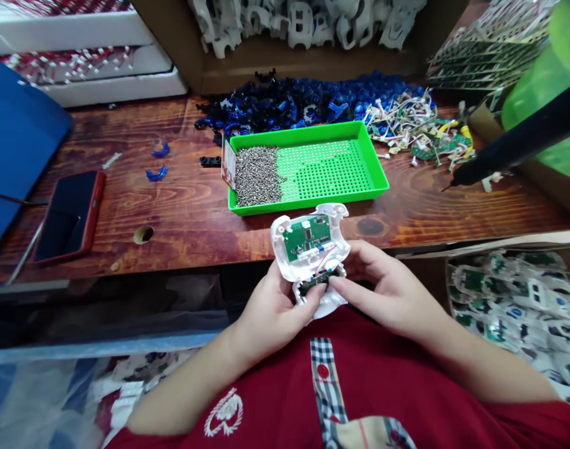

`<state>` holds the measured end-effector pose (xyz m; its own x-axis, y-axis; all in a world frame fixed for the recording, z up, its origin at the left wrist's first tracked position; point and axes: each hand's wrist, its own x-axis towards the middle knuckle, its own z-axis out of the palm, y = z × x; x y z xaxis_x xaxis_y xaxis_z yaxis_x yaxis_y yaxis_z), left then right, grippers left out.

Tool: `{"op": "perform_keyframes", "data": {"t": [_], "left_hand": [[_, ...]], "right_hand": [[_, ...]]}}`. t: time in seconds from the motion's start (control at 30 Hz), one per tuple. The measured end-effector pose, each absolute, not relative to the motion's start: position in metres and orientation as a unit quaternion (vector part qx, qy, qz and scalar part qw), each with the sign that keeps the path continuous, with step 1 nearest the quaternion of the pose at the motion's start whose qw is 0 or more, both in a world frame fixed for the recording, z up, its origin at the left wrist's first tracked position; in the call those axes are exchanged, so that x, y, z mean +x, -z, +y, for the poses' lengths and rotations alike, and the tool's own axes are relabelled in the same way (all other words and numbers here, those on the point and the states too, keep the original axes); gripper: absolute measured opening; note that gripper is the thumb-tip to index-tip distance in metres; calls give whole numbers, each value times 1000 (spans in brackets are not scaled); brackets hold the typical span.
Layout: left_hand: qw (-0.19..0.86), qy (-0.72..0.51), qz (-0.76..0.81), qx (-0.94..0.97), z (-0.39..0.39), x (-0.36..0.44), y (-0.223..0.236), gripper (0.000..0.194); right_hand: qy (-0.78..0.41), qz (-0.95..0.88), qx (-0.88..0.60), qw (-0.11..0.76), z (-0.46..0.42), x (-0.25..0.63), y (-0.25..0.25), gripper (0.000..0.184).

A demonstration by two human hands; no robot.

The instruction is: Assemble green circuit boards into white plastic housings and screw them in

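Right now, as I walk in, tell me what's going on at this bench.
A person holds an opened white housing by the edge of the wooden bench. The left hand grips one side, the right hand the other, both thumbs at a small dark board in the lower part. A green circuit board sits in the upper part. Beyond, small metal screws fill the left end of a green tray.
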<state>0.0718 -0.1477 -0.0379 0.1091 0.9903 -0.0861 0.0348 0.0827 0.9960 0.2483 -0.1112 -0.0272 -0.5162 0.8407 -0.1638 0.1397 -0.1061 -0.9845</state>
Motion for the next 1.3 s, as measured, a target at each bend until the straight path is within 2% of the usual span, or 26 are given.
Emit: {"op": "perform_keyframes", "data": {"t": [0.17, 0.47, 0.73, 0.93, 1.07, 1.3], "left_hand": [[480, -387, 528, 584, -149, 67, 40, 36], [413, -286, 509, 699, -141, 65, 28, 31], [489, -267, 484, 675, -142, 63, 26, 35], [592, -366, 504, 512, -149, 69, 30, 35], [590, -373, 519, 493, -148, 67, 30, 32], [588, -370, 496, 521, -154, 62, 37, 38]], "right_hand": [[-560, -650, -425, 287, -114, 242, 27, 32], [-499, -693, -424, 302, -113, 241, 30, 27], [-508, -684, -423, 309, -112, 241, 32, 29], [-564, -666, -381, 304, -111, 246, 27, 33], [-645, -620, -346, 283, -113, 252, 25, 31], [-641, -605, -361, 306, -115, 249, 25, 27]]}}
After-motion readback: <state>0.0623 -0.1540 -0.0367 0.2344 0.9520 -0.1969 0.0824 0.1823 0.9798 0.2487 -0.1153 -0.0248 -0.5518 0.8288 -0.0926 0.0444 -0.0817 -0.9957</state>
